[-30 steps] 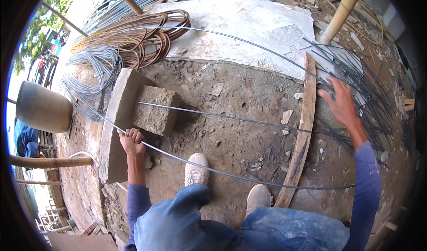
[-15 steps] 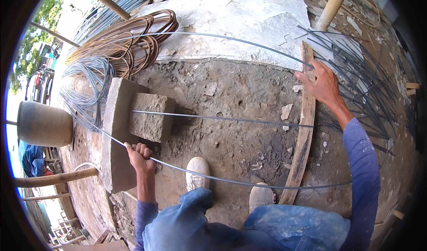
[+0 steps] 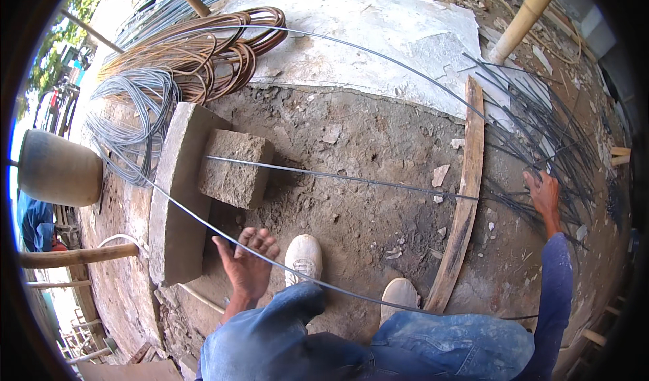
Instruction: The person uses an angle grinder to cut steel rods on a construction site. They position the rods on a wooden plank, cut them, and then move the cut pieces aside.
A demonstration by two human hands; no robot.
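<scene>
The near rod [image 3: 349, 293] crosses the slab [image 3: 177, 246] at left and the plank [image 3: 457, 229] at right, probably to clear the dirt. The left hand [image 3: 247, 266] spreads open behind it, gripping nothing; the right hand [image 3: 546, 197] is at the rod pile [image 3: 551, 134], its grasp unclear.

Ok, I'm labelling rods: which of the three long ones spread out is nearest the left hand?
The picture's lowest rod, by the left hand; the middle rod overlaps the block, the top rod crosses the white sheet.

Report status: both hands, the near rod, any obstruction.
Left hand open at near rod. Right hand at dark rod pile, grip unclear. Near rod crosses concrete slab in view; contact unclear.
</scene>
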